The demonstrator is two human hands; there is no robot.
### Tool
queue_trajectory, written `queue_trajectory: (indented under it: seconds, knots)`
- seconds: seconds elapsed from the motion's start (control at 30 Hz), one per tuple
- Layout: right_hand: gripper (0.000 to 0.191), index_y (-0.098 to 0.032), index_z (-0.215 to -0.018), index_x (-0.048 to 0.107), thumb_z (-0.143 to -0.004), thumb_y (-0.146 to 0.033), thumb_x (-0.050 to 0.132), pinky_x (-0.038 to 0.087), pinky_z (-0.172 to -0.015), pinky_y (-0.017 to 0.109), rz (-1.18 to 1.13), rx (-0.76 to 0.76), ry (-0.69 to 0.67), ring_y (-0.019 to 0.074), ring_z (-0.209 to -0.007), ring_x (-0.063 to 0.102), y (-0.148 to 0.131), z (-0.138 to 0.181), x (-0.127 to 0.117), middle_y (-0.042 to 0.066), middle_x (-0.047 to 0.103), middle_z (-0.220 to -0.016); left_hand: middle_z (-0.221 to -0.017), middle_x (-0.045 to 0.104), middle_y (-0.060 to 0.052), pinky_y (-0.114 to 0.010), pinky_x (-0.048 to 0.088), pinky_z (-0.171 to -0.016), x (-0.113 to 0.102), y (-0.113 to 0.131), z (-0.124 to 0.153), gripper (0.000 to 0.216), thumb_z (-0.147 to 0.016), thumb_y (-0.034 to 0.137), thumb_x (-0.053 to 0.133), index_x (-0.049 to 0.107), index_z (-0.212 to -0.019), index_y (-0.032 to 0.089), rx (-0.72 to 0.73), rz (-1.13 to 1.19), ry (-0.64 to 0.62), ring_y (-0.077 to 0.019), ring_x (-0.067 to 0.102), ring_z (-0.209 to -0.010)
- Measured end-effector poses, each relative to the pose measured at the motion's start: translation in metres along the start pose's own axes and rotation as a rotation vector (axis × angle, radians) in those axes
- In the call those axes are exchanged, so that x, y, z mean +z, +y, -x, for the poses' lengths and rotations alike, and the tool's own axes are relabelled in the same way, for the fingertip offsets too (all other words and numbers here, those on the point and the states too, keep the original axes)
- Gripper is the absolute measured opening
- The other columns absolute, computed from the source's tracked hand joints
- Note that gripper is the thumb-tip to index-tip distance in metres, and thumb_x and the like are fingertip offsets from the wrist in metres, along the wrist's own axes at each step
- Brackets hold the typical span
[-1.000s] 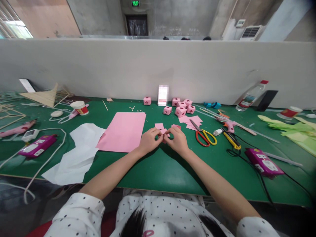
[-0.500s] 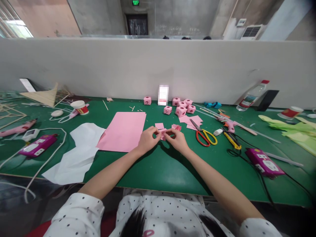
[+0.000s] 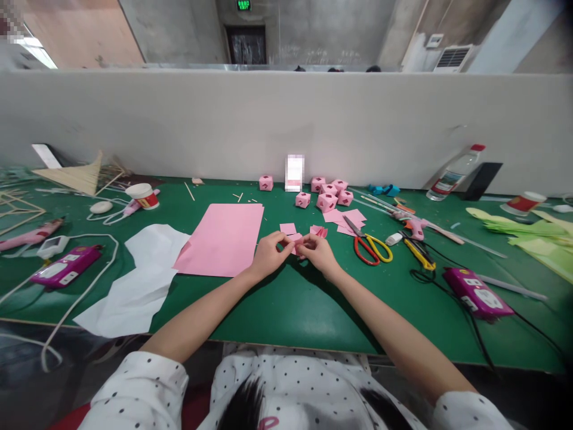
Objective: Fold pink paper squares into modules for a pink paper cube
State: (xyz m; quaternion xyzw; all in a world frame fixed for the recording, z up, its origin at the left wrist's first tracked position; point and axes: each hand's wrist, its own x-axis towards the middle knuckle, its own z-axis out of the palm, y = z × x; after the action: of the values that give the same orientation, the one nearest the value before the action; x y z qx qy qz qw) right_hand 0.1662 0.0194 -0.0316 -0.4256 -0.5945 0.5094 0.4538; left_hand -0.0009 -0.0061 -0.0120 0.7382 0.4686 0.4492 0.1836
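Small pink paper piece [image 3: 295,237], over the middle of the table [image 3: 286,316], pinched between the fingertips of both hands. Left hand [image 3: 270,254] with thumb and forefinger drawn together on the paper's left side, grip narrowed to a pinch. Right hand [image 3: 320,255] bent likewise at the right side, grip closed down on the same paper. Exact folds hard to tell, fingers covering much of it. Just beyond the left fingertips, a flat pink square [image 3: 287,229]; just beyond the right fingers, a folded pink piece [image 3: 319,230]. Farther back and to the right, overlapping loose squares [image 3: 357,218], then a cluster of pink paper cubes [image 3: 328,190] with dark diamond-shaped marks. Near the cluster's left side, a single cube [image 3: 303,200]; well apart, farther left, another cube [image 3: 265,183]. Right of the hands, scissors [image 3: 360,235] with one red and one yellow handle, then a yellow utility knife [image 3: 419,254] and a pink glue gun [image 3: 416,227]. Left of the hands, a large pink sheet [image 3: 224,236] lying flat, with white paper [image 3: 134,292] at its left edge.
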Motion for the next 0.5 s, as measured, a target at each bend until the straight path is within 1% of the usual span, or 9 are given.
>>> queue_trajectory:
  seconds: [0.17,0.27,0.37,0.43,0.5]
  knots:
    - [0.018,-0.02,-0.072,0.058,-0.062,-0.029,0.071,0.054,-0.053,0.026,-0.059,0.024,0.028,0.0128,-0.053,0.061,-0.001,-0.0008,0.0023,-0.002,0.065,-0.062,-0.077,0.065,-0.001,-0.023,0.045,-0.061,0.0007,0.002,0.0004,0.015,-0.087,0.025,0.059,0.065,-0.074,0.018,0.013,0.014,0.006,-0.0131,0.06,-0.073]
    - [0.017,-0.02,-0.072,0.058,-0.061,-0.026,0.069,0.055,-0.057,0.027,-0.081,0.014,0.039,0.0129,-0.056,0.062,-0.0009,-0.0005,0.0042,-0.003,0.064,-0.063,-0.077,0.065,-0.001,-0.023,0.045,-0.062,0.0016,0.0034,0.002,0.016,-0.087,0.025,0.058,0.066,-0.076,0.019,0.048,-0.014,-0.008,-0.0131,0.059,-0.073]
    - [0.019,-0.019,-0.076,0.059,-0.06,-0.024,0.068,0.057,-0.062,0.029,-0.115,-0.002,0.043,0.0138,-0.059,0.064,0.0004,-0.0005,0.0055,-0.003,0.065,-0.066,-0.08,0.065,-0.002,-0.024,0.045,-0.065,0.003,0.0038,0.0036,0.016,-0.089,0.025,0.057,0.067,-0.079,0.019,0.103,-0.062,-0.032,-0.0129,0.059,-0.073]
    - [0.02,-0.019,-0.08,0.061,-0.062,-0.025,0.068,0.057,-0.065,0.031,-0.118,-0.004,0.027,0.0144,-0.062,0.065,0.0007,-0.0004,0.0057,-0.001,0.066,-0.07,-0.081,0.065,-0.002,-0.024,0.046,-0.066,0.0034,0.0031,0.0037,0.016,-0.089,0.025,0.057,0.068,-0.08,0.019,0.11,-0.071,-0.026,-0.013,0.06,-0.074]
    - [0.023,-0.019,-0.088,0.062,-0.067,-0.029,0.066,0.058,-0.066,0.031,-0.086,0.0,-0.007,0.0154,-0.066,0.066,-0.0003,0.0005,0.0054,0.001,0.068,-0.075,-0.081,0.065,-0.002,-0.024,0.046,-0.066,0.0025,0.0011,0.0025,0.016,-0.089,0.027,0.057,0.067,-0.08,0.019,0.079,-0.06,0.01,-0.0131,0.06,-0.074]
